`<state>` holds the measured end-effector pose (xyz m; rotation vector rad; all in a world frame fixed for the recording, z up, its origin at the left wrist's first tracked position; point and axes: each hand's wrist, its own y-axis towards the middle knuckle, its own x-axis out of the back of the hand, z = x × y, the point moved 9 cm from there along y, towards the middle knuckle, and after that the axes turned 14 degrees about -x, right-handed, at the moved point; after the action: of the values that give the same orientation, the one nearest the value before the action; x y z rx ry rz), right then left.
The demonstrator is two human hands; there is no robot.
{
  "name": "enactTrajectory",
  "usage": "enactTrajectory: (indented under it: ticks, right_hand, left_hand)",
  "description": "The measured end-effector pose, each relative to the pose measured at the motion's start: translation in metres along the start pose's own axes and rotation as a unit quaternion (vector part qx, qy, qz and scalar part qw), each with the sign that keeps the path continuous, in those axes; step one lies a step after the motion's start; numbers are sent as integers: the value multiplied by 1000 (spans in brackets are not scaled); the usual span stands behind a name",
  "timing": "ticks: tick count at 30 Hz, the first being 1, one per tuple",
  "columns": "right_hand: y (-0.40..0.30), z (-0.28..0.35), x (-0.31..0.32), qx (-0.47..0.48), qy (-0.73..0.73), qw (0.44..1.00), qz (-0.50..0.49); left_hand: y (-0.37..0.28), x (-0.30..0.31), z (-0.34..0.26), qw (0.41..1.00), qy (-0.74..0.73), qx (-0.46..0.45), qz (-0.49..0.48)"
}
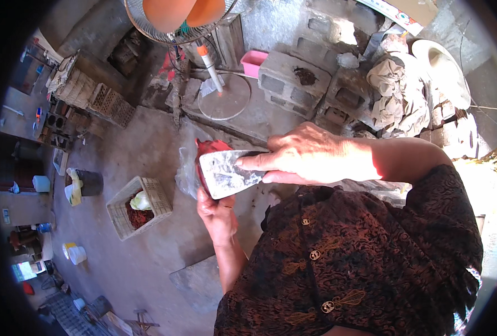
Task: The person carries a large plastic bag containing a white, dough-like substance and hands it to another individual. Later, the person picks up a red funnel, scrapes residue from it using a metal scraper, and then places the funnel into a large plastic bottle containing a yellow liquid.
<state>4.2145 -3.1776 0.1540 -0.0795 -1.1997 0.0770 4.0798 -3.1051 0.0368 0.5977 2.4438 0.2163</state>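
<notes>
My right hand (299, 157) grips a broad cleaver (227, 172) with a smeared metal blade, its index finger laid along the flat. The handle is hidden inside the hand. Behind the blade is a red object (211, 146), mostly covered, so I cannot tell exactly what it is. My left hand (218, 214) holds this red object from below, close to the blade's lower edge. Clear plastic film (185, 170) shows just left of the red object.
On the concrete floor to the left stands a plastic crate (162, 195) with a cabbage (141, 200) and dark red pieces (137, 217) inside. A dark bucket (92, 182) is beyond it. Ahead are a pedestal fan (224, 103), concrete blocks (294, 82) and a pink basin (253, 63).
</notes>
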Motion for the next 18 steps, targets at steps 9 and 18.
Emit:
enactTrajectory:
  ticks: [9, 18]
  right_hand:
    - [-11, -50, 30, -73, 64, 992, -80]
    - [-5, -13, 25, -71, -155, 984, 47]
  left_hand:
    - [7, 16, -2, 976, -188, 55, -96]
    - [15, -8, -15, 980, -167, 73, -76]
